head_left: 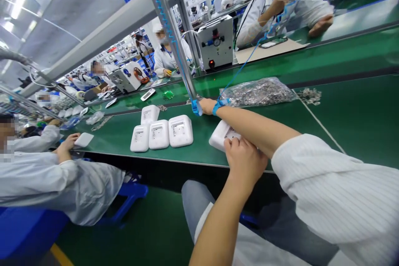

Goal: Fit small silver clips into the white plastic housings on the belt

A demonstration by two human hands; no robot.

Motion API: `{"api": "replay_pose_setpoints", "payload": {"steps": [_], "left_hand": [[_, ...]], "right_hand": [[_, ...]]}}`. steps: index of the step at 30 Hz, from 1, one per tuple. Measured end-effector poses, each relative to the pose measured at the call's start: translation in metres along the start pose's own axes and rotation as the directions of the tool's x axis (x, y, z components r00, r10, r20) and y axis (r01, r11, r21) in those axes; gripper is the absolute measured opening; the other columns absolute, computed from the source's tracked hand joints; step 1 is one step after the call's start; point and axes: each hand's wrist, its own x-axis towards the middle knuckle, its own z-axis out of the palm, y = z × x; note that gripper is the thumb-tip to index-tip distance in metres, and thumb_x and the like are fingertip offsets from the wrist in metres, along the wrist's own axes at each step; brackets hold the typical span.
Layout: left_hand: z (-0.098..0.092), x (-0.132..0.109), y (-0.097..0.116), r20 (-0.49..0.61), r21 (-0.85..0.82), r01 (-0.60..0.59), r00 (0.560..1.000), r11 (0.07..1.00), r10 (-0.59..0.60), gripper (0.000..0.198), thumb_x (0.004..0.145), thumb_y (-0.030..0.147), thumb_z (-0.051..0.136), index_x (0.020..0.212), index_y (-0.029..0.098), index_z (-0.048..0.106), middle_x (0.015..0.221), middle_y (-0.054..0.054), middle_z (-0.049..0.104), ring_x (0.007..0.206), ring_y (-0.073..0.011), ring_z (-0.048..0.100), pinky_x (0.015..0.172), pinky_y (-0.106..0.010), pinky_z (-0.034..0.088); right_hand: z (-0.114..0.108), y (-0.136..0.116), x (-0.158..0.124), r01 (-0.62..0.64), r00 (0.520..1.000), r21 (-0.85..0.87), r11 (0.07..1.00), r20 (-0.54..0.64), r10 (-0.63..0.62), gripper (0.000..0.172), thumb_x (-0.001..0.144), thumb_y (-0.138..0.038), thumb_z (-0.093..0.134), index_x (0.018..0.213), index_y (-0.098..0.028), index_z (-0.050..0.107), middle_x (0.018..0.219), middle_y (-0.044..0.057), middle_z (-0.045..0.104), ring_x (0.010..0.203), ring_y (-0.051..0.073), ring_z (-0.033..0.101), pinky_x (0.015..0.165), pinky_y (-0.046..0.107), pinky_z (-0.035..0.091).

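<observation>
My left hand (246,158) is closed on the near edge of a white plastic housing (220,135), its fingers curled over the top face. The housing lies at the green bench's front edge, partly covered by my hand and right forearm. My right arm crosses above it, a blue wrist strap (219,107) around the wrist. My right hand (207,106) reaches to the foot of the metal post (183,66), beside a blue clip (196,108). Its fingers are mostly hidden there, so whether they hold anything cannot be seen. Several similar white housings (158,135) stand grouped to the left, recesses facing up.
A clear bag of small metal parts (258,91) lies beyond my right forearm, with loose metal parts (309,96) beside it. A coiled blue cord (162,12) runs along the post. A co-worker at left holds a white piece (84,139). A grey machine box (216,43) stands across the bench.
</observation>
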Motion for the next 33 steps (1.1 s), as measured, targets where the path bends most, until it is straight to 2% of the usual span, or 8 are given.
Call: {"api": "replay_pose_setpoints", "payload": {"steps": [7, 13, 16, 19, 22, 25, 29, 33], "left_hand": [[-0.001, 0.001, 0.0, -0.021, -0.027, 0.007, 1.0, 1.0, -0.008, 0.044, 0.094, 0.057, 0.058, 0.089, 0.013, 0.064, 0.077, -0.01, 0.067, 0.075, -0.0261, 0.061, 0.08, -0.046, 0.039], [-0.017, 0.007, -0.004, 0.177, -0.114, 0.016, 0.984, 0.993, 0.004, 0.04, 0.093, 0.053, 0.063, 0.094, 0.013, 0.064, 0.083, -0.012, 0.07, 0.083, -0.0291, 0.066, 0.086, -0.048, 0.043], [-0.032, 0.018, -0.024, 0.251, -0.234, -0.045, 0.962, 0.971, 0.105, 0.034, 0.091, 0.049, 0.066, 0.099, 0.016, 0.065, 0.088, -0.011, 0.073, 0.088, -0.0294, 0.068, 0.088, -0.047, 0.046], [-0.035, 0.04, -0.07, 0.126, -0.42, -0.029, 0.988, 0.907, 0.09, 0.019, 0.096, 0.034, 0.059, 0.111, 0.023, 0.065, 0.105, -0.006, 0.075, 0.1, -0.023, 0.068, 0.096, -0.041, 0.046], [-0.018, 0.073, -0.127, 0.111, -0.441, 0.172, 0.984, 0.881, -0.136, 0.016, 0.098, 0.023, 0.049, 0.101, 0.023, 0.065, 0.102, -0.004, 0.075, 0.096, -0.0188, 0.069, 0.087, -0.032, 0.051], [0.019, 0.106, -0.166, 0.185, -0.374, 0.213, 0.971, 0.903, -0.153, 0.018, 0.09, 0.014, 0.052, 0.096, 0.022, 0.067, 0.099, -0.005, 0.075, 0.093, -0.0208, 0.068, 0.086, -0.034, 0.053], [0.067, 0.127, -0.18, 0.197, -0.337, 0.157, 0.976, 0.928, -0.094, 0.02, 0.081, 0.01, 0.058, 0.093, 0.022, 0.07, 0.113, -0.009, 0.073, 0.108, -0.0287, 0.062, 0.096, -0.045, 0.048], [0.092, 0.126, -0.185, 0.246, -0.32, 0.143, 0.967, 0.937, -0.063, 0.019, 0.086, 0.016, 0.061, 0.1, 0.024, 0.07, 0.112, -0.007, 0.072, 0.109, -0.0277, 0.059, 0.098, -0.045, 0.045]], "right_hand": [[0.006, 0.022, -0.003, 0.005, 1.0, -0.121, 0.993, 0.015, -0.003, 0.028, 0.081, -0.006, 0.071, 0.107, -0.015, 0.074, 0.12, 0.016, 0.069, 0.105, 0.029, 0.069, 0.087, 0.03, 0.05], [-0.009, 0.058, -0.023, 0.131, 0.99, -0.111, 0.985, -0.028, -0.135, 0.035, 0.078, 0.001, 0.069, 0.11, -0.013, 0.072, 0.11, 0.012, 0.071, 0.103, 0.024, 0.066, 0.085, 0.027, 0.045], [-0.007, 0.07, -0.034, 0.138, 0.986, -0.094, 0.986, -0.086, -0.146, 0.033, 0.081, 0.0, 0.066, 0.112, -0.009, 0.07, 0.109, 0.013, 0.071, 0.099, 0.024, 0.065, 0.082, 0.027, 0.044], [0.004, 0.073, -0.038, 0.153, 0.978, -0.046, 0.987, -0.136, -0.158, 0.028, 0.089, -0.014, 0.068, 0.116, -0.009, 0.069, 0.107, 0.014, 0.07, 0.096, 0.024, 0.064, 0.079, 0.028, 0.043], [0.015, 0.073, -0.035, 0.19, 0.967, 0.005, 0.982, -0.172, -0.187, 0.029, 0.091, -0.028, 0.073, 0.116, -0.013, 0.07, 0.105, 0.011, 0.069, 0.094, 0.023, 0.063, 0.078, 0.027, 0.042], [0.02, 0.079, -0.034, 0.214, 0.958, 0.031, 0.976, -0.204, -0.203, 0.017, 0.091, -0.026, 0.075, 0.104, -0.016, 0.074, 0.105, 0.01, 0.067, 0.093, 0.021, 0.062, 0.078, 0.026, 0.041], [0.025, 0.097, -0.036, 0.215, 0.945, 0.069, 0.974, -0.268, -0.19, 0.009, 0.095, -0.017, 0.066, 0.098, -0.012, 0.072, 0.103, 0.01, 0.066, 0.093, 0.019, 0.06, 0.082, 0.026, 0.041], [0.033, 0.113, -0.032, 0.206, 0.938, 0.185, 0.961, -0.318, -0.14, 0.011, 0.097, -0.015, 0.06, 0.097, -0.01, 0.069, 0.096, 0.01, 0.068, 0.088, 0.018, 0.059, 0.082, 0.027, 0.041]]}}
